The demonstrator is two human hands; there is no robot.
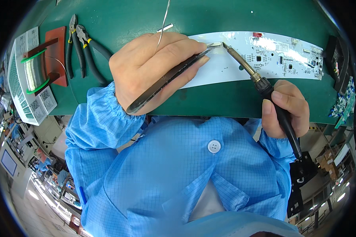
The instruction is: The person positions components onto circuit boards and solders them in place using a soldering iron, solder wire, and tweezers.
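Note:
My left hand is closed around a pair of dark tweezers. Their tips meet a small pale part on a long white circuit board; whether they pinch it I cannot tell. A thin strand of solder wire rises from behind the fingers of that hand. Gripped in my right hand is a soldering iron with a black handle. Its tip is right beside the small part, close to the tweezer points.
Two pairs of cutting pliers lie at the left, near a solder spool on a red-brown stand. A white box stands at the left edge. A black holder and small green-blue pieces are at the right.

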